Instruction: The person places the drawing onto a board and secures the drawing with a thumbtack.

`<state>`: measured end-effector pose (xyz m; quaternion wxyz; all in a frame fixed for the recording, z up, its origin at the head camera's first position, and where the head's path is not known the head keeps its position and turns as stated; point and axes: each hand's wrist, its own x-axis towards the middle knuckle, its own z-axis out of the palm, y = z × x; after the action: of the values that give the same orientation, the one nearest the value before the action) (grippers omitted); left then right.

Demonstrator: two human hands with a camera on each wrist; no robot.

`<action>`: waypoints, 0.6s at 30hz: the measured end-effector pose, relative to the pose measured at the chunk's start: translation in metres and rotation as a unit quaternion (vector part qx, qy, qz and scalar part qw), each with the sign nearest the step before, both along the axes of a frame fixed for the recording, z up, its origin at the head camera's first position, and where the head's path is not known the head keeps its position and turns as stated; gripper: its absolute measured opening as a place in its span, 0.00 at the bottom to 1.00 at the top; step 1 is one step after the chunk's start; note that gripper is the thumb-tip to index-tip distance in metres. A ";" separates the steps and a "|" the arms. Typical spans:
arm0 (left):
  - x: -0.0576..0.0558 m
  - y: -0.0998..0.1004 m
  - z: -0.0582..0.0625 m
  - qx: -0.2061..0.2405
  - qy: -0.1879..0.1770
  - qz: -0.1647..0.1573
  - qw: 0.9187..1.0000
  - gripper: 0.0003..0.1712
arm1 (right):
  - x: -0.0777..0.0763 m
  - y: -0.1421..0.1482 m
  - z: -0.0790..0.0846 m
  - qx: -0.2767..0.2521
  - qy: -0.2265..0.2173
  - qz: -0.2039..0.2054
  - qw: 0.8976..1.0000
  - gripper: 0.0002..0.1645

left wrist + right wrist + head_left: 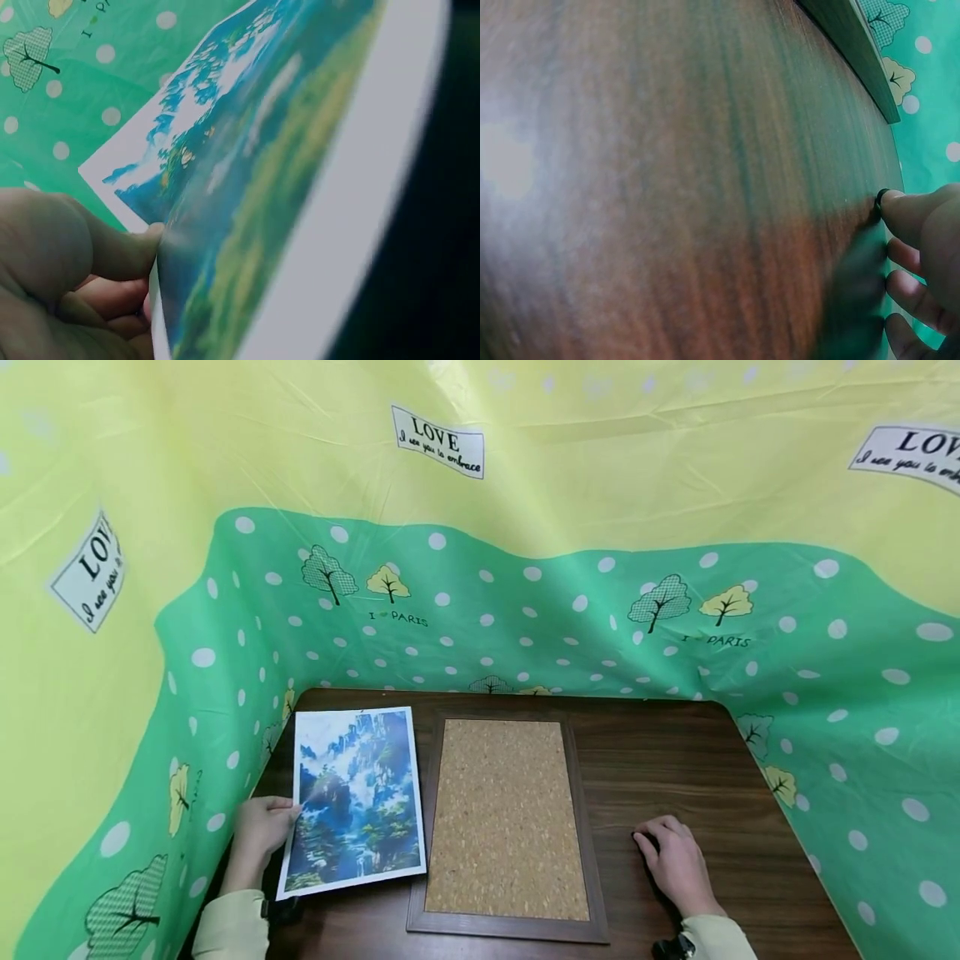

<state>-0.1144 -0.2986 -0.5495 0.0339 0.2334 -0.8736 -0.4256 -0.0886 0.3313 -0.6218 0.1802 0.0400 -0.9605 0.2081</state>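
A white-bordered landscape print (358, 797) of blue misty mountains is tilted slightly on the left side, its lower right corner overlapping the left edge of a cork board (510, 818) in a dark brown frame. My left hand (264, 828) pinches the print's left edge; in the left wrist view the thumb (124, 251) lies on the picture side and curled fingers are behind. To the right of the board, my right hand (675, 860) rests on the table with relaxed fingers and holds nothing. Its fingertips touch the wood in the right wrist view.
The dark wood-grain table (652, 760) carries the board at its middle. A green and yellow patterned cloth (517, 610) hangs around the back and both sides. In the right wrist view the board's frame edge (855, 60) rises at the upper right.
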 end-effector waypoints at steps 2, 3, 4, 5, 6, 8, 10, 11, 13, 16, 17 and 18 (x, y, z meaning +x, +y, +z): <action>-0.001 0.004 -0.001 0.021 -0.002 -0.006 1.000 0.15 | 0.000 0.000 0.000 -0.001 -0.001 0.002 1.000 0.04; -0.002 0.006 -0.001 0.032 -0.004 -0.011 0.999 0.15 | 0.000 0.001 -0.001 -0.001 -0.001 0.002 1.000 0.04; -0.002 0.008 -0.002 0.040 -0.005 -0.017 0.999 0.15 | 0.000 0.001 -0.001 -0.002 -0.001 0.003 1.000 0.04; -0.002 0.010 -0.002 0.047 -0.009 -0.022 0.999 0.15 | 0.000 0.001 -0.001 -0.002 -0.001 0.003 1.000 0.04; -0.003 0.012 -0.002 0.058 -0.013 -0.025 0.998 0.15 | 0.000 0.001 -0.002 -0.003 -0.001 0.004 1.000 0.04; -0.004 0.019 -0.004 0.072 -0.019 -0.030 0.997 0.14 | -0.001 0.002 -0.002 -0.004 0.002 0.005 1.000 0.04; -0.004 0.026 -0.005 0.083 -0.019 -0.033 0.996 0.13 | -0.001 0.002 -0.003 -0.005 0.007 0.005 1.000 0.04; -0.005 0.030 -0.006 0.090 -0.020 -0.034 0.995 0.13 | -0.001 0.002 -0.003 -0.005 0.010 0.006 1.000 0.04; -0.006 0.039 -0.009 0.104 -0.017 -0.036 0.994 0.12 | -0.001 0.003 -0.004 -0.007 0.014 0.007 1.000 0.05; -0.008 0.050 -0.014 0.117 -0.012 -0.043 0.992 0.11 | -0.001 0.003 -0.006 -0.007 0.018 0.007 1.000 0.05; -0.008 0.054 -0.015 0.120 -0.011 -0.045 0.992 0.11 | -0.001 0.004 -0.006 -0.007 0.018 0.007 1.000 0.05; -0.008 0.058 -0.016 0.122 -0.010 -0.047 0.991 0.11 | -0.001 0.004 -0.006 -0.008 0.019 0.007 1.000 0.05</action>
<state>-0.1229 -0.2409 -0.5658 -0.0237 0.1988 -0.8253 -0.5279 -0.0892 0.3349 -0.6279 0.1973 0.0489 -0.9550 0.2159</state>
